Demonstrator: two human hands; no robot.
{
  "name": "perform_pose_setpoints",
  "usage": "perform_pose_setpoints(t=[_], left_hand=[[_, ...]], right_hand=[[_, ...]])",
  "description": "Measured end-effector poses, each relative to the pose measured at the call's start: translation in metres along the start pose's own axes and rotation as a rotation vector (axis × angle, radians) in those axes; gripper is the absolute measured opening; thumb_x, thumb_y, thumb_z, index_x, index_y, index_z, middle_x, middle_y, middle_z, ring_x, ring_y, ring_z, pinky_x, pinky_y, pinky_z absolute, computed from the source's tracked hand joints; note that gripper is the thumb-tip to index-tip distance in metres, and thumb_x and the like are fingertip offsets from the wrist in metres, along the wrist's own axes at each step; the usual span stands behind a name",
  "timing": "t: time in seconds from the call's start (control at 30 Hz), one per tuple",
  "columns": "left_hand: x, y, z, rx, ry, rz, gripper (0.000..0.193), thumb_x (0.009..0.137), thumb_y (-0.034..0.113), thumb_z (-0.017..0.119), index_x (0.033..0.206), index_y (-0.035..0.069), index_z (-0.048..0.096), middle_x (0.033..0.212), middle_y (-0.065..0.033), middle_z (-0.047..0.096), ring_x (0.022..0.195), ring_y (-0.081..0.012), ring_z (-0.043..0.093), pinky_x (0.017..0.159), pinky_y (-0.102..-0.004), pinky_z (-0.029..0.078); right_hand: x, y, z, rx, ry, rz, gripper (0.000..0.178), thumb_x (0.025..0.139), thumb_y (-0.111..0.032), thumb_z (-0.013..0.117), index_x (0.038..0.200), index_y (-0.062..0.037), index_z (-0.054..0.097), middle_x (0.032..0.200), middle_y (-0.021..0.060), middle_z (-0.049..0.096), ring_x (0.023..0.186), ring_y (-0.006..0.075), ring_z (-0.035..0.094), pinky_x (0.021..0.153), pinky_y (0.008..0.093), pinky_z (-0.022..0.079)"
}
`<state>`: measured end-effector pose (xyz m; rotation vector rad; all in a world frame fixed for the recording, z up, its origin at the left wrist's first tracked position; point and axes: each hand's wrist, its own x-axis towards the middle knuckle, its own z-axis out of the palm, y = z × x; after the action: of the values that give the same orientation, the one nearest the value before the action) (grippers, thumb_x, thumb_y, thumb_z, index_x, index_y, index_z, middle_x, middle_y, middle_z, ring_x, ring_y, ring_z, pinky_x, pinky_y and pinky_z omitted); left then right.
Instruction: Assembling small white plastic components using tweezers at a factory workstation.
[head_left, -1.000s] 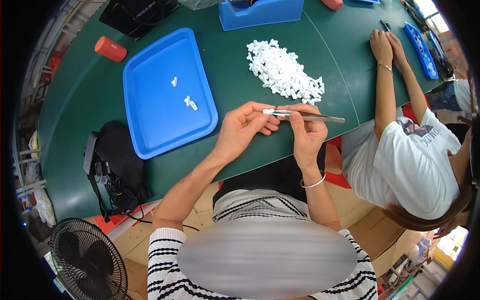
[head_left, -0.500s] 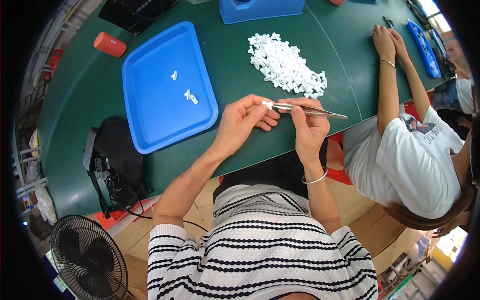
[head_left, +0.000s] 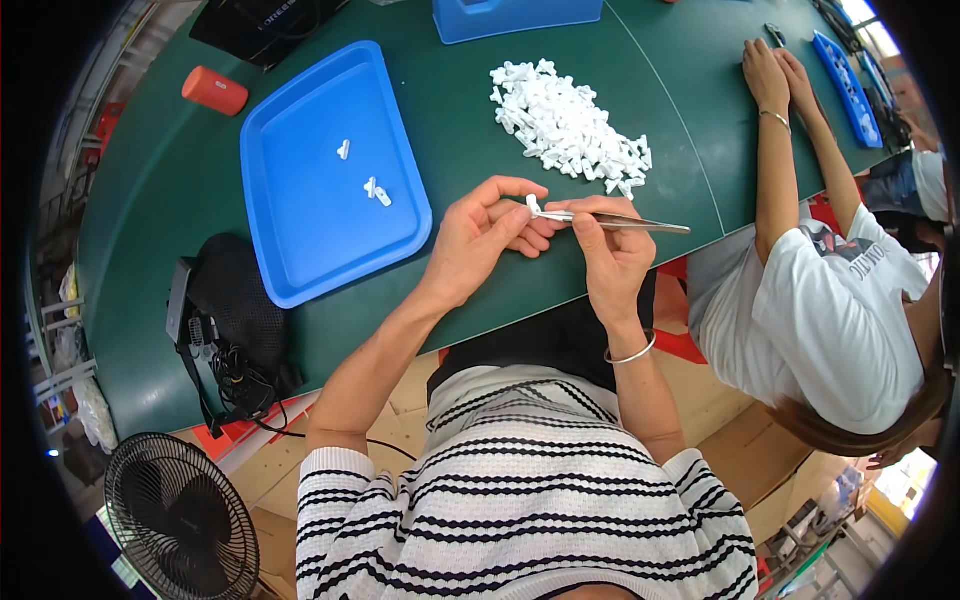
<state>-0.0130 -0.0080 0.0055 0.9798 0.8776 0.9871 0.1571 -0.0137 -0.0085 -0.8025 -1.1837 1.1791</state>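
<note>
Between the thumb and fingers of my left hand [head_left: 487, 232] is a small white plastic part [head_left: 532, 205], pinched near the table's front edge. My right hand [head_left: 612, 245] is closed on metal tweezers [head_left: 635, 222], whose tips point left and meet the white part. A heap of similar white plastic parts [head_left: 570, 120] lies just beyond my hands. To the left, a blue tray [head_left: 330, 255] has 3 white pieces [head_left: 378, 191] lying in it.
A red cylinder [head_left: 215, 90] stands beyond the tray's left side. A black mesh bag with cables [head_left: 238, 295] lies by the near left edge, above a black fan [head_left: 180, 515]. At the far side sits a blue bin [head_left: 515, 18]. On my right, a co-worker's hands [head_left: 768, 78] rest near a long blue tray [head_left: 848, 90].
The white part in my left fingers has turned to stand more upright. The tweezers have shifted slightly left, with their tips still at the part.
</note>
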Motion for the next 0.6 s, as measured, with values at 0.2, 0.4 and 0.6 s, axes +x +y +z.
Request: perform_pose_setpoints(t=[0.2,0.4,0.6], left_hand=[[0.002,0.000,-0.004,-0.015,-0.011,-0.038,0.028,0.097,0.018,0.052,0.117,-0.001,0.053,0.088,-0.0110,0.064,0.078,-0.0159,0.064,0.071,-0.0273,0.053],[0.000,-0.002,-0.001,-0.042,-0.030,-0.045,0.023,0.096,0.012,0.051,0.115,-0.002,0.055,0.089,-0.0103,0.064,0.076,-0.0152,0.063,0.069,-0.0266,0.053],[-0.014,0.049,-0.013,0.434,0.251,0.219,0.019,0.096,0.008,0.050,0.110,0.002,0.060,0.084,-0.0062,0.065,0.072,-0.0109,0.061,0.067,-0.0239,0.051]], right_hand=[[0.004,-0.001,0.001,0.023,0.055,-0.060,0.015,0.093,-0.007,0.058,0.103,0.0052,0.057,0.097,0.0149,0.066,0.087,0.0164,0.065,0.077,0.0252,0.051],[0.000,-0.003,0.004,-0.016,0.076,-0.045,0.010,0.093,0.001,0.054,0.100,0.0062,0.057,0.096,0.0154,0.066,0.082,0.0169,0.064,0.075,0.0265,0.052],[0.002,-0.004,0.001,0.054,0.123,-0.033,0.012,0.094,-0.006,0.056,0.099,0.0048,0.057,0.095,0.0154,0.066,0.080,0.0182,0.064,0.077,0.0287,0.051]])
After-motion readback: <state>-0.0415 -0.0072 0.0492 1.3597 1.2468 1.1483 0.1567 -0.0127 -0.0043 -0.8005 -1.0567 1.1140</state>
